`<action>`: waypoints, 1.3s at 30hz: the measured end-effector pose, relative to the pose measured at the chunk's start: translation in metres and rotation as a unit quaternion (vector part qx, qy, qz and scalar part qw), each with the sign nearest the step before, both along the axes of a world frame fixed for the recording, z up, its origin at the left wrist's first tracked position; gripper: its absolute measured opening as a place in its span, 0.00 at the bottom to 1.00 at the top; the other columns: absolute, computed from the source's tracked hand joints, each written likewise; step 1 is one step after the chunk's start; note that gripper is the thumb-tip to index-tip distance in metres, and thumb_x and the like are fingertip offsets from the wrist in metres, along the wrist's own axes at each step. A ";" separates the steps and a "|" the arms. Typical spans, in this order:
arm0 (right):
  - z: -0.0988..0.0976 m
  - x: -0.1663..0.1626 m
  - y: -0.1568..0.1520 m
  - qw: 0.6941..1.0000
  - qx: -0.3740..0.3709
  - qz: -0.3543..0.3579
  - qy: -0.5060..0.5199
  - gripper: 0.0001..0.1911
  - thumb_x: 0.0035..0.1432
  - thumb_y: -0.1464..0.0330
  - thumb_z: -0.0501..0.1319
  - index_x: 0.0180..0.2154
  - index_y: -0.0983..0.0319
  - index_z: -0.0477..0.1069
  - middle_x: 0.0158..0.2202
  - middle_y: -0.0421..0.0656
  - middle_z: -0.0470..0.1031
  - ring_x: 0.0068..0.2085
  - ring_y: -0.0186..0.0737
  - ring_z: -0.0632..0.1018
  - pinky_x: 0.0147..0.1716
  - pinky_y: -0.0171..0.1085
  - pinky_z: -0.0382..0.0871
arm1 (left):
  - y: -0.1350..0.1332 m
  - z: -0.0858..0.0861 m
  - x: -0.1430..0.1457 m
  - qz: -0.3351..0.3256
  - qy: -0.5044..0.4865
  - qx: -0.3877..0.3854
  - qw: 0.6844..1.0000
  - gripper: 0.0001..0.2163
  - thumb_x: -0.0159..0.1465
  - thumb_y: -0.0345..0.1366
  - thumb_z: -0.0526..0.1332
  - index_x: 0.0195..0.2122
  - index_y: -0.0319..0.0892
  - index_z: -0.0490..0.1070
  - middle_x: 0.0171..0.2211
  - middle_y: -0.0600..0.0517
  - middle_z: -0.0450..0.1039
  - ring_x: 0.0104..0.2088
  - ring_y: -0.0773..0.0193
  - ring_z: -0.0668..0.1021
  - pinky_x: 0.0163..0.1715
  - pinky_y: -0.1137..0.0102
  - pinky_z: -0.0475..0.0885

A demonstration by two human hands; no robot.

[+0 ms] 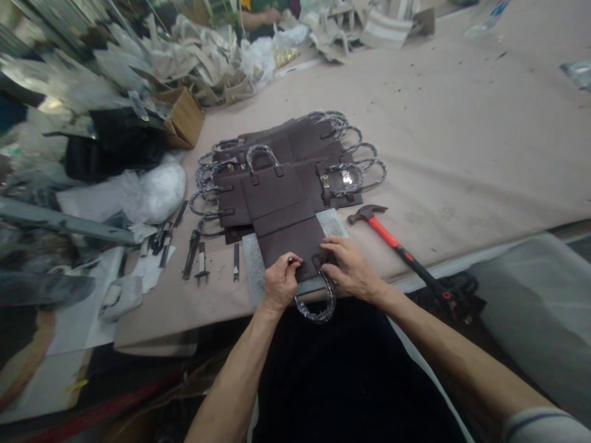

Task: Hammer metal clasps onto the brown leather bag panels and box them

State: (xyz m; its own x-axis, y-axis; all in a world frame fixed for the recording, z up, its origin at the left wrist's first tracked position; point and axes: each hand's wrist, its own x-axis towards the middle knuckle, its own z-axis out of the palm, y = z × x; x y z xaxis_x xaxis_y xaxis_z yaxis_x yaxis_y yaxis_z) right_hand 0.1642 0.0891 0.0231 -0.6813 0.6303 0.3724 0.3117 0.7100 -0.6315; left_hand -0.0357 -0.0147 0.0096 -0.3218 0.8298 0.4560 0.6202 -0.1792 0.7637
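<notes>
A dark brown leather bag panel [289,243] with plastic-wrapped handles lies before me, its near end on a grey slab [252,261]. My left hand [279,282] is closed around a small rod-like tool [290,259], mostly hidden by the fingers, over the panel's near edge. At the right of that edge, my right hand [349,266] has its thumb and fingers around the base of the near bag handle [316,317], which hangs over the table edge. Its fingertips touch the leather; their exact grip is partly hidden.
Behind lies a pile of similar brown panels [272,138]. A claw hammer [392,240] with a red and black handle lies to the right. Several hand tools [202,263] lie on the left, near plastic bags and a cardboard box [184,120]. Another person's arm [259,19] shows across the table [438,135].
</notes>
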 end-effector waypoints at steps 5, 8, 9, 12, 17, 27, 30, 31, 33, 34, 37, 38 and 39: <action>0.013 0.056 0.036 0.948 -0.075 -0.259 -0.172 0.19 0.62 0.66 0.60 0.54 0.64 0.69 0.58 0.58 0.69 0.62 0.59 0.67 0.64 0.56 0.59 | -0.001 -0.009 0.002 -0.004 0.079 0.011 0.997 0.06 0.70 0.32 0.57 0.41 0.43 0.74 0.35 0.51 0.82 0.35 0.64 0.84 0.39 0.72 0.80; 0.012 0.083 0.052 0.909 -0.149 -0.310 -0.235 0.11 0.60 0.67 0.61 0.44 0.65 0.70 0.49 0.61 0.72 0.57 0.65 0.69 0.59 0.61 0.60 | 0.000 -0.011 0.003 -0.021 0.102 0.006 0.995 0.07 0.71 0.32 0.56 0.41 0.44 0.74 0.35 0.50 0.82 0.35 0.64 0.84 0.38 0.72 0.80; 0.012 0.087 0.055 0.904 -0.171 -0.314 -0.234 0.08 0.60 0.67 0.61 0.40 0.64 0.70 0.45 0.58 0.73 0.53 0.63 0.72 0.56 0.61 0.63 | 0.000 -0.011 0.003 -0.026 0.098 0.007 0.995 0.07 0.70 0.32 0.56 0.41 0.44 0.74 0.35 0.50 0.82 0.35 0.64 0.84 0.38 0.71 0.80; 0.016 0.087 0.056 0.894 -0.259 -0.299 -0.211 0.06 0.57 0.67 0.62 0.32 0.60 0.66 0.31 0.47 0.71 0.38 0.50 0.75 0.41 0.50 0.72 | 0.001 -0.010 0.003 -0.031 0.068 0.002 0.997 0.07 0.70 0.31 0.56 0.41 0.44 0.74 0.35 0.50 0.82 0.36 0.63 0.84 0.39 0.71 0.79; 0.052 0.062 0.027 0.893 -0.386 -0.198 -0.120 0.08 0.62 0.62 0.53 0.30 0.57 0.61 0.22 0.35 0.60 0.19 0.35 0.64 0.18 0.35 0.63 | 0.001 -0.010 0.003 -0.027 0.024 -0.040 0.999 0.08 0.69 0.34 0.56 0.40 0.45 0.75 0.35 0.49 0.82 0.36 0.60 0.84 0.41 0.67 0.80; 0.123 0.026 -0.021 0.967 0.007 -0.020 -0.254 0.16 0.69 0.57 0.48 0.33 0.58 0.64 0.19 0.41 0.65 0.19 0.37 0.59 0.23 0.40 0.44 | 0.003 -0.018 0.002 -0.010 0.018 -0.039 0.999 0.09 0.69 0.37 0.56 0.39 0.45 0.76 0.33 0.48 0.82 0.34 0.60 0.83 0.39 0.67 0.79; 0.145 0.023 -0.019 0.972 0.042 -0.008 -0.231 0.16 0.70 0.56 0.48 0.33 0.57 0.64 0.18 0.39 0.64 0.17 0.36 0.58 0.22 0.39 0.43 | 0.003 -0.018 0.002 -0.015 0.017 -0.030 0.999 0.09 0.69 0.37 0.56 0.38 0.44 0.76 0.33 0.48 0.82 0.34 0.60 0.83 0.40 0.67 0.79; 0.152 0.022 -0.019 0.982 0.053 -0.038 -0.178 0.17 0.70 0.55 0.48 0.33 0.57 0.63 0.18 0.38 0.64 0.17 0.36 0.60 0.22 0.39 0.46 | 0.003 -0.018 0.002 -0.018 0.013 -0.028 0.999 0.09 0.69 0.37 0.56 0.39 0.44 0.76 0.34 0.48 0.82 0.35 0.60 0.83 0.41 0.67 0.78; 0.161 0.019 -0.024 0.988 0.074 -0.122 -0.057 0.17 0.72 0.55 0.46 0.35 0.56 0.62 0.20 0.39 0.65 0.19 0.38 0.64 0.23 0.38 0.52 | 0.002 -0.017 0.002 -0.020 0.008 -0.032 0.999 0.09 0.70 0.37 0.56 0.40 0.45 0.76 0.35 0.48 0.82 0.37 0.60 0.84 0.42 0.66 0.78; 0.161 0.018 -0.026 0.986 0.080 -0.142 -0.027 0.17 0.72 0.55 0.45 0.35 0.57 0.62 0.21 0.39 0.65 0.20 0.38 0.65 0.23 0.38 0.54 | 0.002 -0.017 0.001 -0.019 0.007 -0.037 0.999 0.09 0.70 0.36 0.56 0.40 0.45 0.76 0.35 0.48 0.82 0.37 0.59 0.84 0.42 0.66 0.78; 0.144 0.019 -0.031 0.985 0.061 -0.072 -0.145 0.18 0.71 0.56 0.46 0.32 0.57 0.62 0.19 0.39 0.63 0.18 0.36 0.61 0.22 0.38 0.47 | 0.001 -0.017 0.001 -0.017 0.014 -0.049 0.999 0.09 0.69 0.36 0.56 0.39 0.45 0.76 0.34 0.48 0.82 0.36 0.59 0.84 0.41 0.67 0.78; 0.136 0.022 -0.030 0.974 0.045 -0.034 -0.221 0.18 0.70 0.56 0.47 0.31 0.57 0.62 0.18 0.38 0.62 0.17 0.35 0.59 0.22 0.39 0.44 | 0.001 -0.016 0.001 -0.016 0.017 -0.050 0.998 0.08 0.69 0.36 0.57 0.39 0.45 0.76 0.33 0.48 0.82 0.35 0.59 0.83 0.40 0.67 0.78; 0.128 0.026 -0.027 0.958 0.027 -0.011 -0.284 0.17 0.70 0.56 0.49 0.31 0.58 0.63 0.17 0.38 0.62 0.17 0.35 0.58 0.22 0.39 0.42 | 0.001 -0.016 0.002 -0.014 0.017 -0.048 0.999 0.08 0.68 0.36 0.57 0.39 0.45 0.77 0.33 0.48 0.81 0.34 0.59 0.83 0.39 0.68 0.78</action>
State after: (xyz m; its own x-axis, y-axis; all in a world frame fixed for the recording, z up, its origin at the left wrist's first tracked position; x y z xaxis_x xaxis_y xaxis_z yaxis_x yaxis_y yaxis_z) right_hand 0.1898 0.0626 0.1516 -0.7702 0.6374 -0.0225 0.6099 0.7258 -0.3182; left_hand -0.0341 -0.0135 -0.0063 -0.2827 0.8787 0.3847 0.6417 -0.1249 0.7567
